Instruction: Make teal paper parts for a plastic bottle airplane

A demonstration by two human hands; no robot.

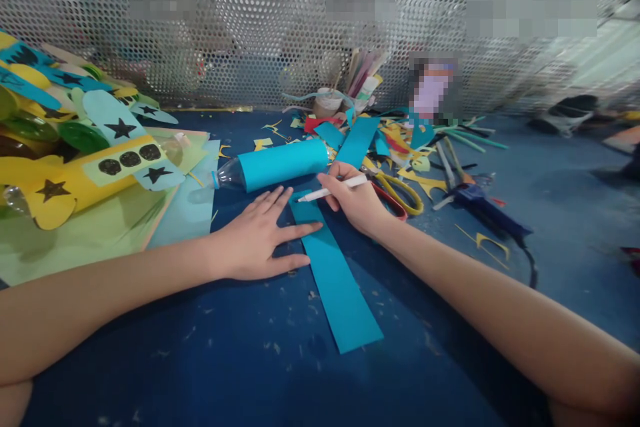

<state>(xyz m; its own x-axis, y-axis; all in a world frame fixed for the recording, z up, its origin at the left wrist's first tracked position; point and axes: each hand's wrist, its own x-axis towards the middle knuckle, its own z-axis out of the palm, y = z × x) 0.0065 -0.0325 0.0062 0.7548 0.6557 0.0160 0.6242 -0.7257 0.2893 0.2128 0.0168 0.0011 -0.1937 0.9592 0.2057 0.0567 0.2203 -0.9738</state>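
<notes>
My left hand (260, 237) lies flat with fingers spread, pressing on the left edge of a long blue paper strip (336, 280) on the dark blue table. My right hand (356, 201) is closed on a white pen (334, 189), whose tip touches the strip's far end. Just beyond the hands lies a plastic bottle wrapped in blue paper (277, 165), on its side with its neck to the left.
Yellow-handled scissors (400, 192) lie right of my right hand among paper scraps. A glue gun (480, 203) with a cord sits farther right. Finished yellow and blue paper aeroplanes (85, 177) pile at the left on green sheets. A cup of tools (330, 101) stands before the perforated metal wall.
</notes>
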